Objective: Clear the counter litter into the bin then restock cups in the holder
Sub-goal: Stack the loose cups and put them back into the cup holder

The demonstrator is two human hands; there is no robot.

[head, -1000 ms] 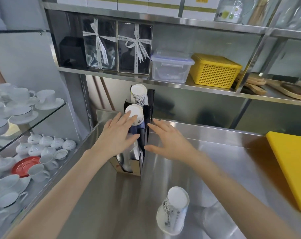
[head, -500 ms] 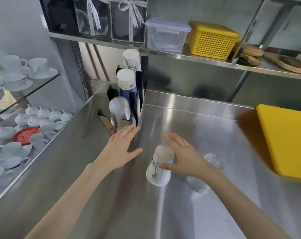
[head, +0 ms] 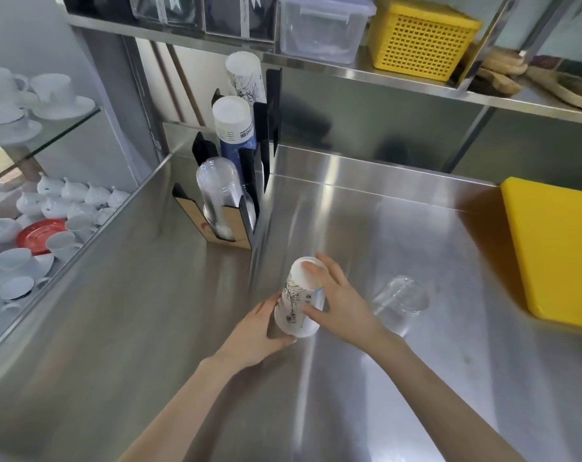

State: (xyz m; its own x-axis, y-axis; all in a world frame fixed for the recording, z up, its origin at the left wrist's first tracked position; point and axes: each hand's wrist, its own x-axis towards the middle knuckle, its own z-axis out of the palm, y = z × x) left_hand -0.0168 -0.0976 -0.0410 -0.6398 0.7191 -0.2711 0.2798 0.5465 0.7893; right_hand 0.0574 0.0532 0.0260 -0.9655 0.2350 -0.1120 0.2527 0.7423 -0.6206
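An upside-down stack of white paper cups (head: 294,300) with a black drawing stands on the steel counter (head: 366,228). My right hand (head: 339,305) wraps it from the right, fingers over the top. My left hand (head: 256,331) presses against its lower left side. Just to the right, an upside-down clear plastic cup stack (head: 399,300) stands untouched. At the back left corner the black and wood cup holder (head: 231,211) carries three stacks: clear cups (head: 218,191) in front, blue-and-white cups (head: 234,128) in the middle, printed white cups (head: 244,76) behind.
A yellow cutting board (head: 559,251) lies at the right edge. Above, a steel shelf (head: 382,76) bears a yellow basket (head: 421,45), a clear lidded box (head: 319,26) and wooden boards. White teacups, teapots and a red saucer (head: 41,233) fill glass shelves on the left.
Both hands came back from the cup holder to the near counter. The right hand closed on the white paper cup stack, then the left joined it. The camera tilted down.
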